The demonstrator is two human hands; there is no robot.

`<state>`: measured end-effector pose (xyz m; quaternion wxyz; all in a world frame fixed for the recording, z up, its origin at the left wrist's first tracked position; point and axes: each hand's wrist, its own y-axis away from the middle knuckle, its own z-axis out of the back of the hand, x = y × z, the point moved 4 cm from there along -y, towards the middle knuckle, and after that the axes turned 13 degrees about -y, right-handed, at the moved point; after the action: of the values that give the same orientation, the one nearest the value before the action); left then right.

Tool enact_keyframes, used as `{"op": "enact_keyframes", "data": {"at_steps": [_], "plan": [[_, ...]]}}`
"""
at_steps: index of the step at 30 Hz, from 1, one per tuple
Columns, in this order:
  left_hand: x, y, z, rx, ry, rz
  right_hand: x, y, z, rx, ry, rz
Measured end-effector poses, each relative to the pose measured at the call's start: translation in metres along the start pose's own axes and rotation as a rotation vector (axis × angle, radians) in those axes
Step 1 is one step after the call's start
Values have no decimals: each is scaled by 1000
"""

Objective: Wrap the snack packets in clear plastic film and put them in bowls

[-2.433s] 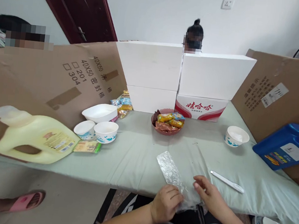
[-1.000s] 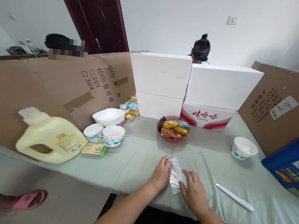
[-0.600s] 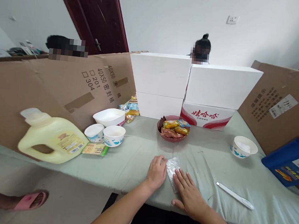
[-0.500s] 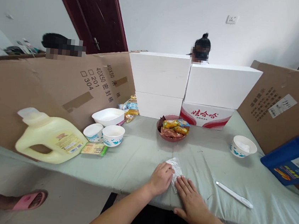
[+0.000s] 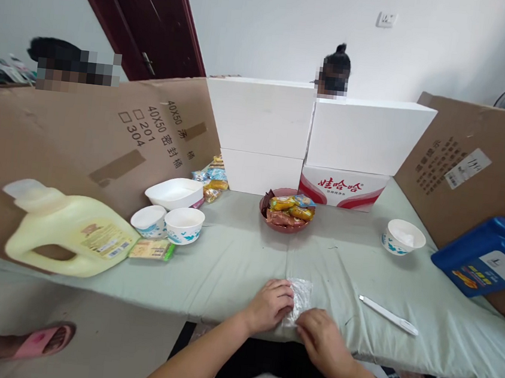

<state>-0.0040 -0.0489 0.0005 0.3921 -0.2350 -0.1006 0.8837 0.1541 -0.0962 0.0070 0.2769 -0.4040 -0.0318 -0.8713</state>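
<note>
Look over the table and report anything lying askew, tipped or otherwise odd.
Two jugs lie tipped on their sides rather than upright: the yellow detergent jug at the left and the blue jug against the cardboard at the right. Nothing looks spilled.

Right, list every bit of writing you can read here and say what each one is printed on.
"40X50", "201" and "304", with Chinese characters beside them: left cardboard panel.
"娃哈哈" in red: carton under the white boxes.
Printed lines and a white sticker on the right cardboard panel: too small to read.
Labels on the yellow jug and blue jug: blurred.
Snack wrappers in the red bowl: unreadable.
</note>
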Motion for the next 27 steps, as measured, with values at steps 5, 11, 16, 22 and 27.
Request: {"op": "enact_keyframes", "data": {"at_steps": [5, 11, 16, 22, 27], "plan": [[16, 6, -8, -67, 52, 161, -21, -46, 22, -22, 50, -305], [15, 7, -5, -121, 31, 158, -43, -73, 5, -55, 262, -353], [-5, 2, 2, -139, -170, 38, -46, -69, -13, -85, 374, -318], [-8, 2, -6, -38, -182, 22, -56, -63, 33, -228, 467, -310], [-8, 0, 0, -56, -126, 37, -37, -54, 44, -236, 394, -82]]}}
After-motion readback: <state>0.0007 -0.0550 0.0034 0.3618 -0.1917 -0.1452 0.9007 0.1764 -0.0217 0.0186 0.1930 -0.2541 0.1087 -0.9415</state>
